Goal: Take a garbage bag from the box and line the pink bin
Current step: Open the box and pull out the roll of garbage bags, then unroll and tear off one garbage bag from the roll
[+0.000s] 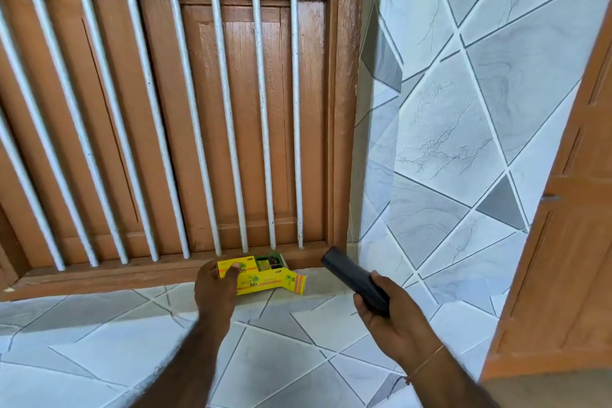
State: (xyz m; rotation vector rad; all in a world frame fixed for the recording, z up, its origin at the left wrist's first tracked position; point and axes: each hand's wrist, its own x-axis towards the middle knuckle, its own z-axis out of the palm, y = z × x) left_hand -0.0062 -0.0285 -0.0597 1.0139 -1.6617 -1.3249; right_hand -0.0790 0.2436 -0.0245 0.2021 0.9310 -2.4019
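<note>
A yellow garbage-bag box lies on the tiled ledge against the base of a wooden window frame, its flap open toward the right. My left hand grips the box's left end, thumb on its top face. My right hand holds a black roll of garbage bags, which points up and to the left, clear of the box. The pink bin is not in view.
A brown wooden window with white vertical bars fills the upper left. Grey-and-white tiled wall stands to the right, and an orange-brown wooden door leans in at the right edge. Tiled ledge lies below my hands.
</note>
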